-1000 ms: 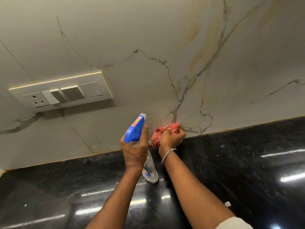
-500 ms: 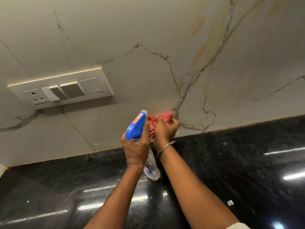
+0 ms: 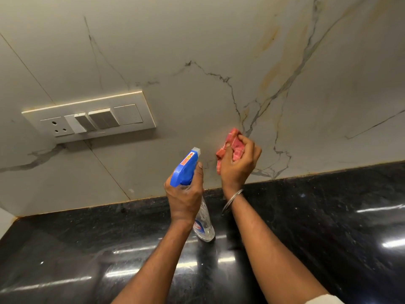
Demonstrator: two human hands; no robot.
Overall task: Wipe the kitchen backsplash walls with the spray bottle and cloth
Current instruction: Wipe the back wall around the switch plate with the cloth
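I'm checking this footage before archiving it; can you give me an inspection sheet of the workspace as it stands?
Surface: black polished countertop, glossy, small white specks.
Job's things: spray bottle, blue head, nozzle toward marble-look backsplash; red cloth bunched against it.
Clutter: nothing seen.
Grippers: left hand grips bottle; right hand clutches cloth.
Cables: nothing seen.
Surroundings: switch and socket plate on the wall, left of the hands.

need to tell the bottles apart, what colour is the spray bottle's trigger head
Blue, with a grey nozzle tip, on the spray bottle; clearest in the head view.
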